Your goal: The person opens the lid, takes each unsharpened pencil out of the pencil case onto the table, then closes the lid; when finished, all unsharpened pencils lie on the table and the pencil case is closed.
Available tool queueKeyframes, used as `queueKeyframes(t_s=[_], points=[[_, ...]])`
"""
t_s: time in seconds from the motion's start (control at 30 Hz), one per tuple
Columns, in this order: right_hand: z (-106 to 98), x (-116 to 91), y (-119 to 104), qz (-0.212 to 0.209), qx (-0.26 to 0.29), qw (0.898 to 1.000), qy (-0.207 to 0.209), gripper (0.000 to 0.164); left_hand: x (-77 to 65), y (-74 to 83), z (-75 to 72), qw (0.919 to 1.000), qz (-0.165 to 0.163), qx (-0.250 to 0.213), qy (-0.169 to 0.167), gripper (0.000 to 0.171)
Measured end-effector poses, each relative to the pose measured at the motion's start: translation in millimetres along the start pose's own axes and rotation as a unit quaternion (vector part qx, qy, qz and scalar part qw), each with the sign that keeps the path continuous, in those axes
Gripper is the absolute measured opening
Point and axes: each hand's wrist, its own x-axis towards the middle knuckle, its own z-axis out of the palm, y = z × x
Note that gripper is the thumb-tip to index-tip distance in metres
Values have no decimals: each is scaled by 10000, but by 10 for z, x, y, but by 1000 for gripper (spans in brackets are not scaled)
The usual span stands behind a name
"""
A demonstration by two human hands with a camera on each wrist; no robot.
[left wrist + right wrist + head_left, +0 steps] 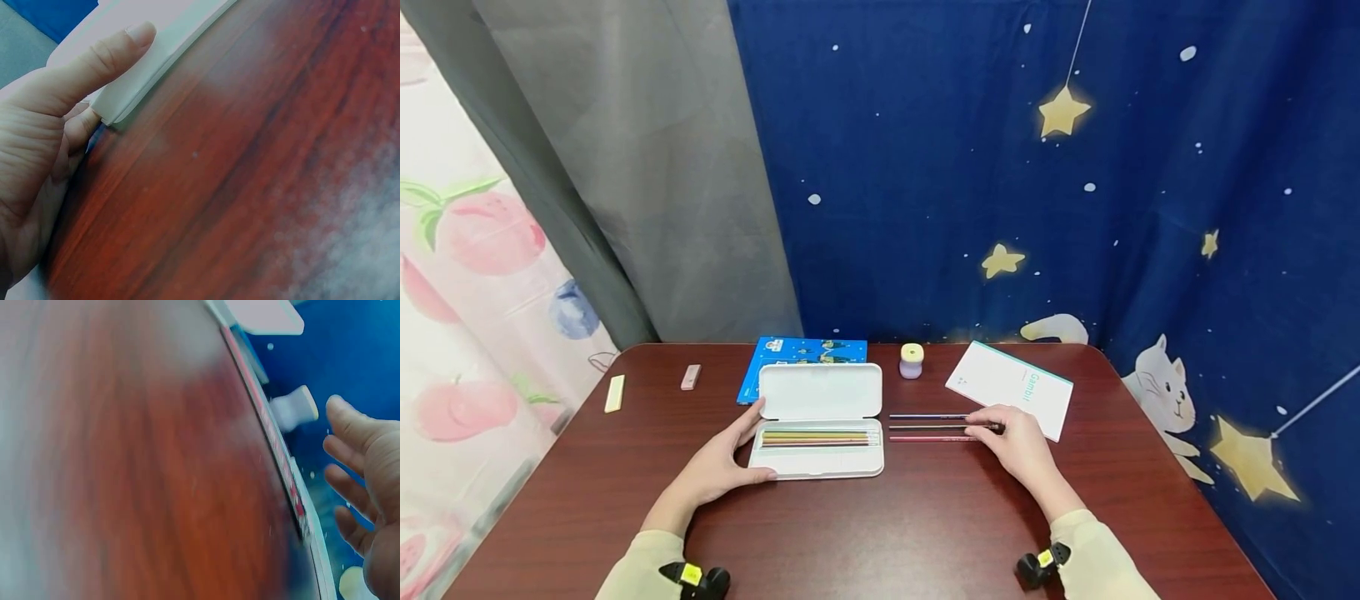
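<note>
White rectangular pencil case (820, 464), left hand (722, 463) gripping it, slim coloured pencils (925, 427) right of it, empty right hand (1015, 437) above.

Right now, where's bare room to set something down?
Free: the table on the case's near side, between the sleeves; also between left hand and yellow block. Crowded: right of the case, with pencils, right hand and notepad.
</note>
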Motion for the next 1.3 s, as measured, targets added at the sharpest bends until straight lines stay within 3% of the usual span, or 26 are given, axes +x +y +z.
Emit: queueKeyframes(t_s=[0.1,0.23,0.57,0.83,1.07,1.3], points=[[40,40,-117,271,480,9984,-103,29,4,-6,1,10000,20,-76,-21,119],[143,100,-288,412,734,9960,-292,34,7,-2,5,9999,22,-107,-37,119],[565,306,-751,-320,704,9914,-1059,25,11,-4,1,9999,51,-151,-45,118],[883,366,-1054,-1191,-286,9833,-1349,23,24,6,-9,9996,53,-280,-82,117],[1041,470,-1224,-1231,-1076,9722,-1677,29,19,7,-23,9995,30,-298,-88,117],[1112,523,-1331,-1354,-1615,9579,-1951,25,10,-2,-19,9995,40,-303,-96,117]])
